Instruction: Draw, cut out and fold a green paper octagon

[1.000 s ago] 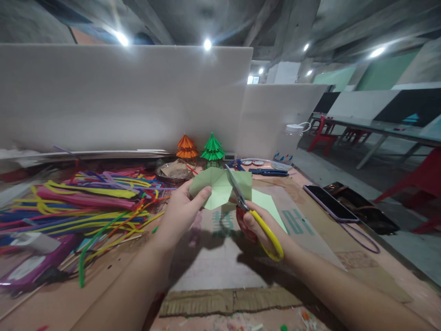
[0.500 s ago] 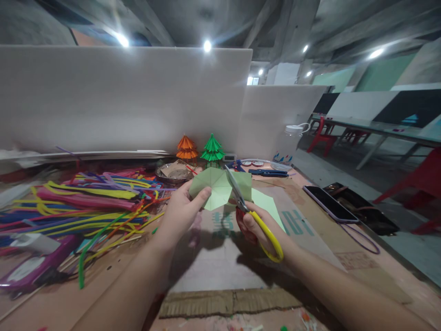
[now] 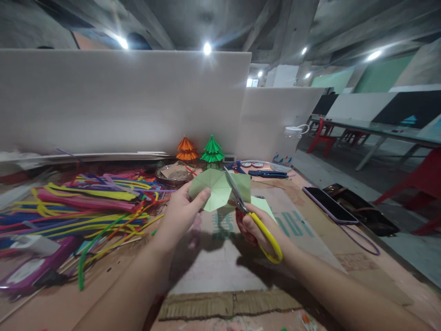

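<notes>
Clearly creased, pale green paper (image 3: 214, 185)

Lt-grn paper (image 3: 217, 189) w/ radial creases is held up, yellow/red-handled scissors (image 3: 242, 206) tilted, blade across it.

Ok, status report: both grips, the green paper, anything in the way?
Left grip pinching creased green paper. Right grip holding scissors, visible blade across the paper. No obstruction seen at the blade.
</notes>
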Tool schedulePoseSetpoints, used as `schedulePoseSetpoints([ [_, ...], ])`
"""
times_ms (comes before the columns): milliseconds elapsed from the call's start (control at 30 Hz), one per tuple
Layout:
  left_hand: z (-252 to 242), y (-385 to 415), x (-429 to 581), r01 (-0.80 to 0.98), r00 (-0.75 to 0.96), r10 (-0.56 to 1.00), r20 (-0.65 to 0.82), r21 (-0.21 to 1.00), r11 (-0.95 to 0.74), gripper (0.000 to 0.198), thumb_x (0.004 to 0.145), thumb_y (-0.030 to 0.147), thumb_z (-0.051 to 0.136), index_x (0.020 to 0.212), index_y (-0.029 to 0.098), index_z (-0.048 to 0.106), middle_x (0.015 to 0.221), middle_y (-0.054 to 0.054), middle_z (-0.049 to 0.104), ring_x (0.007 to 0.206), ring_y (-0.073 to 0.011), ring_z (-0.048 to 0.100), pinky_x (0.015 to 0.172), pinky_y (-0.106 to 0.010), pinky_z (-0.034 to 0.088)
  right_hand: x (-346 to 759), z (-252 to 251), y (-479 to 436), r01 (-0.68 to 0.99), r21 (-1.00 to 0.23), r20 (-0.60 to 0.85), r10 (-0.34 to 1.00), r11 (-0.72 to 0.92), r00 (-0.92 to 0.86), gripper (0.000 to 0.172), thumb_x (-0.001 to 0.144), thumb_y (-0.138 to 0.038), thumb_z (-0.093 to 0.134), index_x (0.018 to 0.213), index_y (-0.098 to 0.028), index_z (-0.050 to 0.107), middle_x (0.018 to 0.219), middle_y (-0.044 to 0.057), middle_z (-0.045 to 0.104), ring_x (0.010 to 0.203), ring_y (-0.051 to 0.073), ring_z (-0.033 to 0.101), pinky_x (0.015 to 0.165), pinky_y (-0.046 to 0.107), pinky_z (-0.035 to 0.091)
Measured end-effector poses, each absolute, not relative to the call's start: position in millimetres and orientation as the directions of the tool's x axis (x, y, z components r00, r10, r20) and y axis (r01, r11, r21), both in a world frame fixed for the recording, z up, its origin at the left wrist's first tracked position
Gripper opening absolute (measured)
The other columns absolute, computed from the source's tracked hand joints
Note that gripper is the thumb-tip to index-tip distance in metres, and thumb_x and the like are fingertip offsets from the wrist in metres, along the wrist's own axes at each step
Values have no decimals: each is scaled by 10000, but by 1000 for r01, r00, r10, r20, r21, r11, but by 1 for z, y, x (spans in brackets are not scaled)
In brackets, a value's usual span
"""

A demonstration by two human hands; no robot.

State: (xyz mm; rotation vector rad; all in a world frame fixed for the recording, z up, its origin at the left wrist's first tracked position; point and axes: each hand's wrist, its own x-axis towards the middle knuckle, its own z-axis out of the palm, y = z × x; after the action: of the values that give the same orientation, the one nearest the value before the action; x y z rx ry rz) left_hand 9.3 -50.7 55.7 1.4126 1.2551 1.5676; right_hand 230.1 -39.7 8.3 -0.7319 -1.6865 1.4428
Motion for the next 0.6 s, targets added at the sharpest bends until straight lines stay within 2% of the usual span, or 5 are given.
schedulePoseSetpoints([
  [233,56,-50,9,118,-190,923,333,941,-316,410,730,507,771,931,159,687,656,34,608,551,-120,503,483,-212,394,230,8,-40,-58,-983,181,831,177,-526,643,820,-817,652,977,-212,503,631,-93,375,449,56,308,385,193,273],
  [467,52,-49,7,123,-184,921,344,938,-326,385,745,495,772,921,165,683,643,43,584,546,-116,496,477,-208,397,231,8,-40,-50,-986,164,838,162,-520,707,808,-825,660,1085,-185,542,646,-95,383,444,45,305,380,183,283],
  [600,50,-47,5,124,-177,921,348,936,-330,376,759,485,778,934,164,687,659,39,595,550,-115,503,477,-205,400,231,8,-41,-52,-987,155,839,150,-522,696,798,-829,668,1046,-190,545,653,-94,386,442,38,306,376,178,282],
])
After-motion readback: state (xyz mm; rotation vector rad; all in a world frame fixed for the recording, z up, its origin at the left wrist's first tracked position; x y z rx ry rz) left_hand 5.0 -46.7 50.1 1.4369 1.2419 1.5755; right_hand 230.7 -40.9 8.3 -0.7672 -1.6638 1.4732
